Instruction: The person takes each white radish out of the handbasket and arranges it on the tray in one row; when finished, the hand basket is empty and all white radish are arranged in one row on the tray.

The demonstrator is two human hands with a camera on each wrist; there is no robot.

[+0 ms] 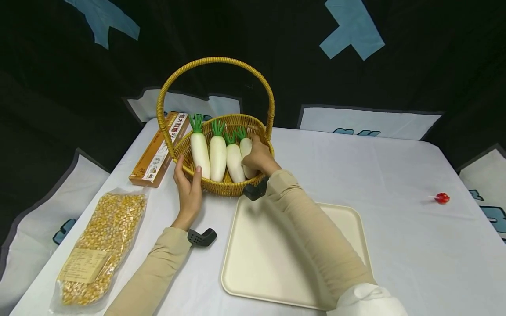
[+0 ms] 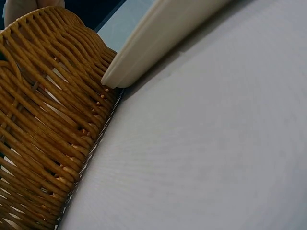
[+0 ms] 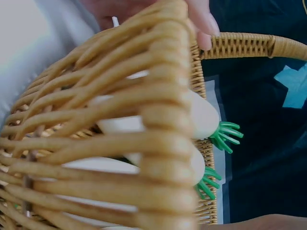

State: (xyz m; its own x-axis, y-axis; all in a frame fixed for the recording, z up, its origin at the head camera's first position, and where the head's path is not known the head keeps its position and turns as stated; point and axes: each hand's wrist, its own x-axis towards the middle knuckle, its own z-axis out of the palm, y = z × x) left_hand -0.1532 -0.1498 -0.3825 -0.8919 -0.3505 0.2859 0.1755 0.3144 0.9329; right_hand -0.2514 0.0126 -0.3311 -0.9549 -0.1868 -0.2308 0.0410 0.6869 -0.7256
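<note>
Radish (image 1: 245,147) partly behind right hand (image 1: 261,159)

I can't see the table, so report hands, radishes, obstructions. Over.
Left hand touching basket, left side. Right hand at rightmost radish, grip unclear. Four white radishes in basket. Handle arching above, possible obstacle.

Far left: orange-brown printed box (image 1: 160,150), long, lying aslant. Near left: clear bag of yellow corn kernels (image 1: 108,232), flat, pale label (image 1: 84,265) toward its near end; print too small to read. Far right: red lollipop (image 1: 442,198), stick pointing left. White cloth (image 1: 419,259) beneath all. Beyond the far edge, black backdrop (image 1: 245,30) with blue patches (image 1: 352,26).
</note>
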